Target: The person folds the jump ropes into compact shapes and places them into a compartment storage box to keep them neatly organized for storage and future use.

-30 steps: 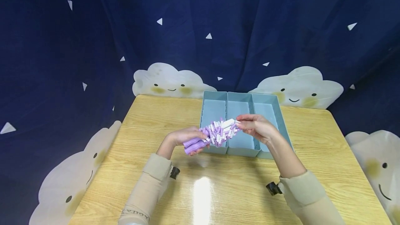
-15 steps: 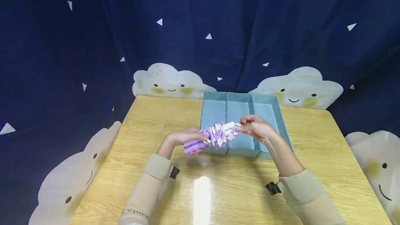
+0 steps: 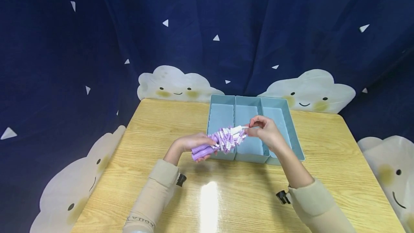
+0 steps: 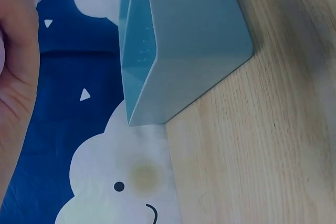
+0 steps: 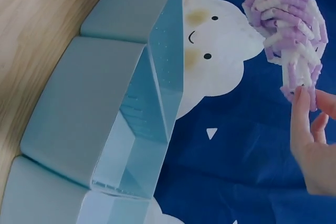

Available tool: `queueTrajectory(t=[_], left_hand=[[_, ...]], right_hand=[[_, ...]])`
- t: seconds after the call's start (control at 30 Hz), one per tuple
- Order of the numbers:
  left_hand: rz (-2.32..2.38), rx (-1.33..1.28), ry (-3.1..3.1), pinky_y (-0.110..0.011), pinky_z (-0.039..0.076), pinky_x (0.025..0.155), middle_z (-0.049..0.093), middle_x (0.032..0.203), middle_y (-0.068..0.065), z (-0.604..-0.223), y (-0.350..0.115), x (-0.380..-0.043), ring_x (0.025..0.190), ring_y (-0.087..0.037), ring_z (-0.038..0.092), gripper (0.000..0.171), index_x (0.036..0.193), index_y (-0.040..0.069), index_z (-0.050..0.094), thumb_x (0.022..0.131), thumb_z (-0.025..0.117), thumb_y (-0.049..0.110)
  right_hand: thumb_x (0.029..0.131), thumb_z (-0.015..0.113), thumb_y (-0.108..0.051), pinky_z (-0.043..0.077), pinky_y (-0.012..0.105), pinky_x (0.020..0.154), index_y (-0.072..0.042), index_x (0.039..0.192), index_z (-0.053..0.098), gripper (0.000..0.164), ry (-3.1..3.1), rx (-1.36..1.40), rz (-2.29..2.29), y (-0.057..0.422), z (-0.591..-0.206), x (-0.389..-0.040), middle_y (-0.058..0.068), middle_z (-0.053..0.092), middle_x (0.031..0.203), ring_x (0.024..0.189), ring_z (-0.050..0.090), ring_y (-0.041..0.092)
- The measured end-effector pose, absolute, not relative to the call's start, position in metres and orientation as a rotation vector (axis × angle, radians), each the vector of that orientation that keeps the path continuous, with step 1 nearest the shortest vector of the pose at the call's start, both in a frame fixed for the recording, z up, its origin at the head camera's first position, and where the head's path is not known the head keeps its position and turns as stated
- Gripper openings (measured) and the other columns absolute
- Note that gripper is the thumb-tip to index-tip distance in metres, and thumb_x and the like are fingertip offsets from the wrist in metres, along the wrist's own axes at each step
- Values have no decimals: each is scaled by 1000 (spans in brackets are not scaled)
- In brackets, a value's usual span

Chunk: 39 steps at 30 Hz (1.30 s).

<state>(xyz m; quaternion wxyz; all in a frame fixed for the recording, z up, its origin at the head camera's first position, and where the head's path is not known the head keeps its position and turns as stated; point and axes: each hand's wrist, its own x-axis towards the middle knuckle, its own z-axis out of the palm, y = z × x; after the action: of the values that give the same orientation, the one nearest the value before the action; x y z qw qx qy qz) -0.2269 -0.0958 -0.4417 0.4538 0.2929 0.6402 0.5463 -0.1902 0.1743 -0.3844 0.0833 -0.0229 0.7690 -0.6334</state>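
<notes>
A beaded jump rope [image 3: 225,140], bundled up with purple and white beads wound around it, is held above the tray in the head view. My left hand [image 3: 193,141] grips it by its purple handles [image 3: 201,152], thumb on top. At the opposite end, my right hand [image 3: 266,132] pinches a thin white piece of the rope between thumb and fingertips. From the right wrist, the wound beads [image 5: 289,24] show closely, with my right hand [image 5: 317,148] at their lower end. The left wrist view catches only part of my left hand [image 4: 18,61] at its edge.
A light blue tray [image 3: 252,158] with three long compartments stands on the wooden table [image 3: 161,118], under and behind the hands. Dark blue cloth [image 3: 194,56] with white clouds and triangles hangs around the table's back and sides.
The right hand's fingers shift slightly at the rope's end, bending more, and a thin white strand shows at their tips. The left hand keeps its grip almost in place.
</notes>
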Motion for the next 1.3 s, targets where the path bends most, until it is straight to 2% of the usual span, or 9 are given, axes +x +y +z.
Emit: queueTrajectory(t=[0.1,0.2,0.3,0.5,0.63,0.73,0.83,0.97,1.3], left_hand=[[1367,691,1567,-24,46,38,57,62,-9,-441,-96,-226,43,-13,51,42,95,-8,59,94,39,29],[1382,685,1566,-24,46,39,57,62,-9,-440,-97,-226,43,-12,51,43,95,-9,58,94,39,30],[1390,676,1566,-24,46,39,57,62,-9,-440,-98,-226,43,-12,52,44,95,-8,58,93,40,32],[1398,655,1556,-24,46,39,57,62,-8,-442,-97,-227,44,-13,52,44,95,-8,58,92,41,33],[1403,664,1545,-23,46,39,57,62,-7,-443,-98,-227,43,-12,51,53,101,-19,52,93,40,33],[1414,666,1530,-23,45,39,57,62,-8,-444,-98,-226,43,-12,52,55,102,-21,49,93,40,32],[1439,663,1509,-23,45,39,57,62,-8,-445,-99,-226,43,-13,52,49,97,-15,54,93,39,31],[1462,667,1470,-23,45,39,56,63,-9,-446,-100,-226,44,-12,51,43,95,-8,55,95,36,31],[1461,646,1463,-23,45,39,56,63,-8,-446,-98,-226,44,-12,51,49,99,-17,50,95,37,30]], right_hand=[[86,56,0,55,27,73,1,95,48,12,2229,-107,-1952,176,-387,-191,6,64,87,75,64,12],[88,54,1,54,27,78,6,108,48,21,2180,-167,-1976,180,-390,-192,6,63,94,81,64,11],[86,58,1,53,26,80,12,114,50,31,2195,-215,-1953,182,-394,-194,5,62,96,84,64,11],[84,64,-5,54,26,78,13,107,58,30,2298,-291,-1926,184,-401,-194,3,67,93,81,65,10],[82,65,-6,55,26,75,10,103,62,26,2383,-455,-1911,185,-407,-195,7,67,96,82,64,10],[82,64,-4,54,23,72,11,102,63,24,2430,-609,-1899,185,-410,-195,11,65,99,83,62,10],[83,61,2,50,15,61,10,102,64,21,2508,-742,-1856,183,-410,-195,15,63,96,75,57,8],[85,54,10,38,18,47,12,103,63,20,2623,-889,-1752,177,-399,-188,18,58,85,62,43,9],[94,43,2,29,23,38,6,107,61,22,2723,-826,-1553,169,-383,-181,2,44,65,44,25,2]])
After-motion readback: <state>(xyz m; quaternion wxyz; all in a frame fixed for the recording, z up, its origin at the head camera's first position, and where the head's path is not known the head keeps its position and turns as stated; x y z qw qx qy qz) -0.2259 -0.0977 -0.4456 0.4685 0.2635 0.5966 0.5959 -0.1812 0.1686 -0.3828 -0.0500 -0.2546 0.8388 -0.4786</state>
